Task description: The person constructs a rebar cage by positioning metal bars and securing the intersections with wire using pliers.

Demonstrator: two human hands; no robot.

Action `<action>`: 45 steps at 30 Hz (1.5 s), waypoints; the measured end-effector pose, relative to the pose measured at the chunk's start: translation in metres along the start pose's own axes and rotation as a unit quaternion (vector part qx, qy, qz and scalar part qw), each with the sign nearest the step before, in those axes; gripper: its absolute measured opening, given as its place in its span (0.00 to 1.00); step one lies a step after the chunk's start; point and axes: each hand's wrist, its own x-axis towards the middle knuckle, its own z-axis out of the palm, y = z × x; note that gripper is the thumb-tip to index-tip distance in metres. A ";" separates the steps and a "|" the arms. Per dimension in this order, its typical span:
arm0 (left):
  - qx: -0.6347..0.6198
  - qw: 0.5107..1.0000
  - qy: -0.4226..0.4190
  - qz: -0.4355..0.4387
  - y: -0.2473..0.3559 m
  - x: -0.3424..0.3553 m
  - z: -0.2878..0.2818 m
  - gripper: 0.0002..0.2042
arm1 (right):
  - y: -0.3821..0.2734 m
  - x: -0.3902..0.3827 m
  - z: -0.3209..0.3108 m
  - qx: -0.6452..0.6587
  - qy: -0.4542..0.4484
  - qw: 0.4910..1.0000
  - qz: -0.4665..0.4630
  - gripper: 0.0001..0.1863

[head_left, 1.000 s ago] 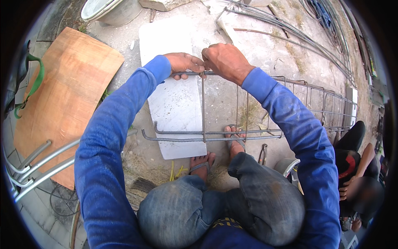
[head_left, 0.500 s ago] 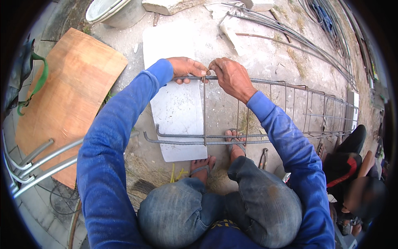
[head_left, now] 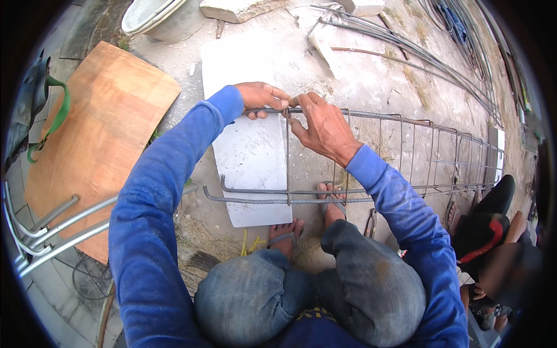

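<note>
A long rebar cage (head_left: 429,133) of bars and thin stirrups lies across my front, its near lower bars ending in bent hooks. My left hand (head_left: 261,100) is closed on the upper bar at the end stirrup (head_left: 288,162). My right hand (head_left: 322,126) is beside it at the same joint, index finger reaching to the crossing, fingers curled; what they pinch is too small to make out. A white board (head_left: 249,162) lies under the cage's left end. A pincer-like tool (head_left: 369,223) lies beyond my right knee, near my foot.
Plywood (head_left: 98,133) and bent metal tubes (head_left: 58,232) lie left. A pale tub (head_left: 162,23) and concrete blocks (head_left: 241,7) sit behind. Loose rebar (head_left: 406,52) lies back right. A co-worker in dark clothing (head_left: 478,229) sits close on my right.
My right hand has moved down and turned, its index finger now extended toward the joint and thumb lower. My left hand stays on the bar. The co-worker's arm has shifted.
</note>
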 end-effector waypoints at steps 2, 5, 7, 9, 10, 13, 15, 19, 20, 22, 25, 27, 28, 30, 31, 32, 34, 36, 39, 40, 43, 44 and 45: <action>-0.006 1.000 -0.018 0.013 -0.001 -0.001 -0.001 0.22 | -0.003 -0.006 -0.002 0.001 -0.014 1.000 0.010 0.16; -0.004 1.000 -0.008 0.023 0.002 -0.002 -0.001 0.22 | 0.003 0.000 -0.002 -0.024 -0.016 1.000 -0.004 0.25; 0.009 1.000 -0.003 0.018 0.005 -0.002 0.001 0.22 | 0.006 0.007 -0.006 -0.046 -0.021 0.998 -0.049 0.28; 0.021 1.000 0.002 0.010 0.007 -0.003 0.002 0.22 | 0.013 0.012 -0.010 -0.065 -0.030 0.996 -0.057 0.27; 0.021 1.000 0.001 0.004 0.006 -0.002 0.000 0.22 | 0.013 0.014 -0.011 -0.083 -0.039 0.994 -0.066 0.26; 0.013 1.000 -0.005 -0.002 0.002 -0.002 -0.005 0.20 | 0.009 0.014 -0.012 -0.111 -0.045 0.989 -0.090 0.22; 0.006 1.000 -0.011 -0.001 -0.002 0.000 -0.007 0.18 | 0.014 0.016 -0.005 -0.106 -0.037 0.989 -0.092 0.21; 0.011 1.000 -0.004 -0.010 -0.004 0.000 -0.006 0.19 | 0.014 0.015 -0.003 -0.134 -0.012 0.984 -0.116 0.18; 0.006 1.000 -0.006 -0.011 -0.004 0.000 -0.006 0.19 | 0.014 0.013 -0.001 -0.135 -0.012 0.984 -0.116 0.18; 0.003 1.000 -0.013 -0.003 -0.005 0.000 -0.005 0.19 | 0.011 0.011 0.006 -0.134 0.011 0.987 -0.085 0.15; 0.006 1.000 -0.017 0.009 -0.006 0.000 -0.005 0.19 | 0.003 0.016 0.011 -0.047 0.029 0.998 0.033 0.15; 0.012 1.000 -0.012 0.016 -0.005 -0.004 -0.007 0.18 | -0.004 0.026 0.000 0.054 -0.022 0.992 0.111 0.15; 0.005 1.000 -0.023 0.020 -0.005 -0.002 -0.007 0.19 | -0.002 0.031 -0.004 0.154 -0.075 0.966 0.193 0.15; -0.002 0.999 -0.034 0.027 -0.004 0.004 -0.007 0.19 | 0.014 0.036 0.003 0.202 -0.088 0.949 0.224 0.16; 0.000 0.999 -0.022 0.024 -0.005 0.004 -0.006 0.19 | 0.013 0.039 0.005 0.254 -0.103 0.929 0.250 0.17; 0.003 1.000 -0.009 0.021 -0.006 0.004 -0.007 0.19 | 0.012 0.040 0.004 0.255 -0.104 0.928 0.249 0.17; -0.002 1.000 -0.013 0.021 -0.010 0.008 -0.009 0.20 | 0.009 0.044 -0.003 0.285 -0.114 0.895 0.325 0.17; -0.006 1.000 -0.017 0.022 -0.014 0.011 -0.012 0.20 | 0.008 0.049 -0.006 0.273 -0.126 0.896 0.327 0.18; -0.050 0.999 -0.006 0.016 -0.007 0.013 -0.010 0.21 | 0.024 0.047 0.006 0.243 -0.100 0.918 0.297 0.17; -0.019 0.999 -0.007 0.025 -0.004 0.012 -0.010 0.20 | 0.028 0.047 0.012 0.227 -0.064 0.937 0.258 0.16; 0.014 0.999 0.001 0.041 -0.009 0.010 -0.014 0.19 | 0.001 0.060 -0.020 -0.003 -0.076 0.983 0.167 0.14; 0.018 0.998 0.005 0.054 -0.010 0.011 -0.016 0.19 | 0.003 0.062 -0.018 -0.002 -0.075 0.983 0.166 0.14; 0.019 0.998 0.006 0.053 -0.011 0.012 -0.018 0.19 | 0.006 0.066 -0.016 -0.020 -0.051 0.989 0.141 0.13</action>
